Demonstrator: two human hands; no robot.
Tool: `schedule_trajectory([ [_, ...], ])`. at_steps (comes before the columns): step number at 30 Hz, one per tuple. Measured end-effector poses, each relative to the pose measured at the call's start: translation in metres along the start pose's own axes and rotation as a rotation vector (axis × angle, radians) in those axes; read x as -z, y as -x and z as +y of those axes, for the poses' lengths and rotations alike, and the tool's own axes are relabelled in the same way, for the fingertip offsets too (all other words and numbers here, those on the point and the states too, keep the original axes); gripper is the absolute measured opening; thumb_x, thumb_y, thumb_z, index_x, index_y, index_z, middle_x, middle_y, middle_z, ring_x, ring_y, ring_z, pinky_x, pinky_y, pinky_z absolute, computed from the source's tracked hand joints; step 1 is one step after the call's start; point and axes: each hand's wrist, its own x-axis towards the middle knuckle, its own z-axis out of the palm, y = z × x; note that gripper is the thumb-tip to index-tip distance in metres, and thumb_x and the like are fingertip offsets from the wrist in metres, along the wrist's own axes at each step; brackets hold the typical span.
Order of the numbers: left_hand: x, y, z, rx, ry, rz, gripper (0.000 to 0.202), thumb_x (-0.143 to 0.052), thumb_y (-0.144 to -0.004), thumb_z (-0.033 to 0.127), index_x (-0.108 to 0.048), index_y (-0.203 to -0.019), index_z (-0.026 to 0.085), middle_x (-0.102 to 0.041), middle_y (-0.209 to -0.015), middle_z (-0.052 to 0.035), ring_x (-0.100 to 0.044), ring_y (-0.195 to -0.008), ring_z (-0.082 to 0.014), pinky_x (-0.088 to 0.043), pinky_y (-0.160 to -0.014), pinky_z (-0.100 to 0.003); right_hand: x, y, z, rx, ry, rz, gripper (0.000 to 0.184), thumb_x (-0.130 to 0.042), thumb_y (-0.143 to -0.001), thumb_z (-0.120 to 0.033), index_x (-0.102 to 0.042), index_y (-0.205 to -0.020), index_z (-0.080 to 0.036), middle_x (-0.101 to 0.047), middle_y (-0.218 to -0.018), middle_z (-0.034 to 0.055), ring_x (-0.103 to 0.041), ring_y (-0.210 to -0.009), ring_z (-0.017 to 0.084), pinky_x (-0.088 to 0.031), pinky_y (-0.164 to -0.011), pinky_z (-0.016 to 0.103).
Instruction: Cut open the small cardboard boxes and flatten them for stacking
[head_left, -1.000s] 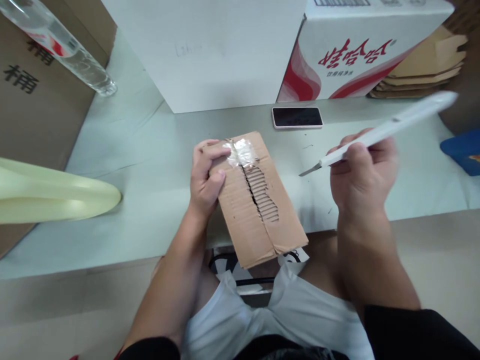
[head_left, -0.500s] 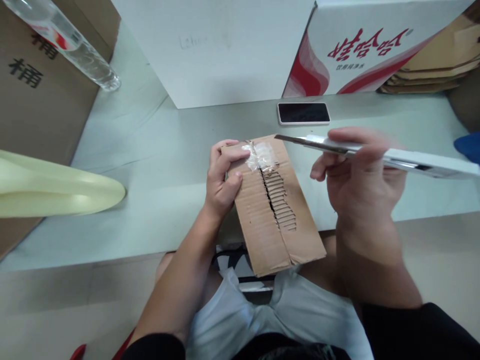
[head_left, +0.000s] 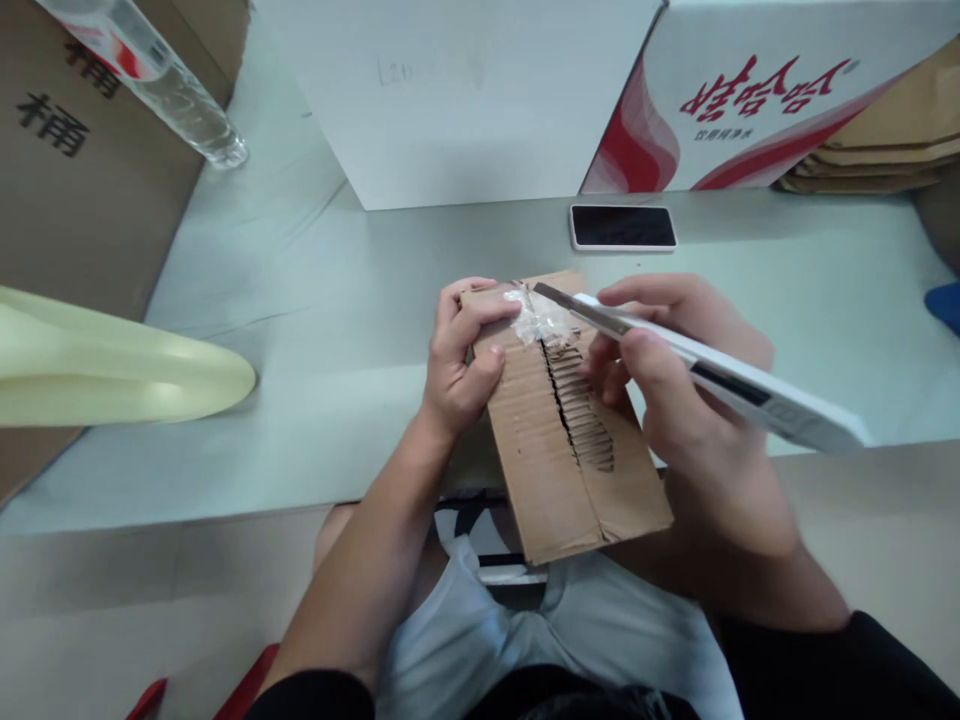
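My left hand (head_left: 465, 360) grips the upper left edge of a small brown cardboard box (head_left: 540, 460), thumb on its face. The box tilts over the table's front edge above my lap. A dark slit runs down its face, beside a torn patch of bare corrugated ridges. Clear tape (head_left: 546, 316) lies crumpled across its top end. My right hand (head_left: 675, 370) is closed round a white utility knife (head_left: 739, 385) with its blade out. The blade's tip is over the tape; whether it touches cannot be made out. Some right fingers are close to the torn ridges.
Behind the box, a phone (head_left: 623, 228) lies on the pale green table (head_left: 337, 400). A white carton (head_left: 465, 110) stands at the back, flat cardboard (head_left: 885, 155) to its right. A water bottle (head_left: 180, 100), a brown carton (head_left: 67, 210) and a pale yellow object (head_left: 135, 370) are at left.
My right hand has moved left with the utility knife, bringing the blade from the box's upper right corner to over the tape. My left hand keeps its hold on the box.
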Motion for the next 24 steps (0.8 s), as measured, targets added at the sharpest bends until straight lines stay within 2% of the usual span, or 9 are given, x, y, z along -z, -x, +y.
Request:
schedule_trajectory([
  [4, 0.000, 0.001, 0.000, 0.000, -0.006, 0.004, 0.040, -0.050, -0.101, 0.060, -0.070, -0.123, 0.033, -0.066, -0.127, -0.0093, -0.058, -0.132, -0.0322, -0.050, -0.115, -0.056, -0.008, -0.001, -0.002, 0.044, 0.115, 0.004, 0.032, -0.054, -0.105, -0.050, -0.072, -0.120, -0.029, -0.076, -0.089, 0.0024, -0.074, -0.077, 0.019, -0.061, -0.069, 0.032],
  [9, 0.000, 0.000, 0.000, -0.020, -0.019, -0.008, 0.041, -0.048, -0.103, 0.060, -0.069, -0.122, 0.031, -0.069, -0.122, -0.0091, -0.059, -0.131, -0.0314, -0.051, -0.114, -0.055, -0.012, -0.003, -0.008, 0.058, 0.248, -0.002, 0.023, -0.057, -0.103, -0.043, -0.071, -0.115, -0.029, -0.079, -0.089, 0.0010, -0.075, -0.076, 0.020, -0.060, -0.073, 0.037],
  [14, 0.000, -0.001, 0.001, -0.001, -0.047, -0.017, 0.046, -0.044, -0.103, 0.065, -0.070, -0.120, 0.030, -0.069, -0.123, -0.0097, -0.060, -0.129, -0.0319, -0.051, -0.113, -0.055, -0.012, -0.004, -0.010, 0.091, 0.314, 0.003, 0.017, -0.059, -0.101, -0.038, -0.070, -0.110, -0.031, -0.079, -0.090, 0.0004, -0.074, -0.074, 0.020, -0.058, -0.069, 0.036],
  [24, -0.002, -0.001, 0.000, -0.058, 0.029, 0.018, 0.034, -0.052, -0.102, 0.054, -0.070, -0.120, 0.031, -0.071, -0.122, -0.0074, -0.059, -0.127, -0.0313, -0.052, -0.112, -0.054, -0.011, -0.001, -0.009, 0.058, 0.289, 0.006, 0.014, -0.055, -0.097, -0.030, -0.068, -0.102, -0.031, -0.071, -0.074, -0.0034, -0.068, -0.062, 0.019, -0.054, -0.061, 0.035],
])
